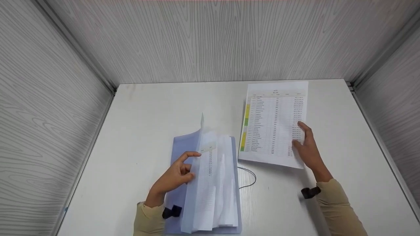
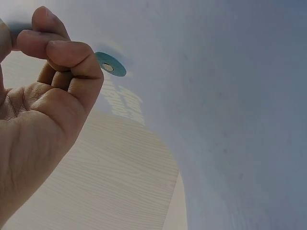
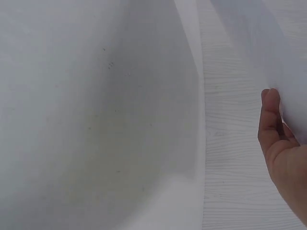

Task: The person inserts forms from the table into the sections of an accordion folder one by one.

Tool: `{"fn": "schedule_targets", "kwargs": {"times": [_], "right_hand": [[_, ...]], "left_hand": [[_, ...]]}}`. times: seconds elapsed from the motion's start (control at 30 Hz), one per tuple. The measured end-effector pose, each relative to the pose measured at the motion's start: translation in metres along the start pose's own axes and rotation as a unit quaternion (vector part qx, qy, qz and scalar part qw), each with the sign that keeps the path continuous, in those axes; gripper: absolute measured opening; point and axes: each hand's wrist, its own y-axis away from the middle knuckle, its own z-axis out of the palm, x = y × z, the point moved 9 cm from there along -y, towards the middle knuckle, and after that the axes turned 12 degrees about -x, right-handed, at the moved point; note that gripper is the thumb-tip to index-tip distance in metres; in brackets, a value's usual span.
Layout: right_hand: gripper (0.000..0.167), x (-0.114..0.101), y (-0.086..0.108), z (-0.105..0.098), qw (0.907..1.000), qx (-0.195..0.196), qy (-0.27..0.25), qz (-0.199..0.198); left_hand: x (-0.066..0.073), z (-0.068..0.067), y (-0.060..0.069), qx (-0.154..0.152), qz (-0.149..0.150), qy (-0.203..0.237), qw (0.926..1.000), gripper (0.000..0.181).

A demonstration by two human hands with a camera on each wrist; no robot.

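Note:
A translucent blue document folder point(image 1: 177, 150) lies open on the table, with several loose white printed papers point(image 1: 226, 196) inside. My left hand point(image 1: 177, 173) holds the raised cover by its edge, fingers bent. Close to those fingers in the left wrist view, a teal round button point(image 2: 111, 64) sits on the cover. To the right of the folder, my right hand point(image 1: 308, 150) grips a printed sheet of paper point(image 1: 265, 160) by its right edge. This sheet bears a table of rows with yellow and green cells down its left side.
A thin dark cord point(image 1: 255, 178) loops out from the folder's right side onto the white table point(image 1: 137, 131). Grey wood-grain panels point(image 1: 210, 39) wall the table at the back and both sides.

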Motion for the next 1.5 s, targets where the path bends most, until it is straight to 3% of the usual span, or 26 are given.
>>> {"fn": "schedule_targets", "kwargs": {"times": [0.57,0.83,1.0,1.5], "right_hand": [[0.070,-0.008,-0.021,0.038,0.9981,-0.017,0.058,-0.014],[0.069,-0.007,-0.023,0.055,0.9961,-0.018,0.078,-0.037],[0.068,-0.005,-0.020,0.066,0.9949,-0.037,0.081,-0.046],[0.069,0.006,0.004,0.087,0.9913,-0.098,0.084,-0.025]], "left_hand": [[-0.002,-0.001,0.002,0.013,-0.017,0.001,0.9998,0.059],[-0.002,-0.001,0.002,0.012,-0.006,0.005,0.9999,0.059],[-0.002,-0.002,0.002,0.014,-0.002,0.003,0.9999,0.059],[-0.004,-0.002,0.000,0.018,0.000,0.016,0.9997,0.061]]}}
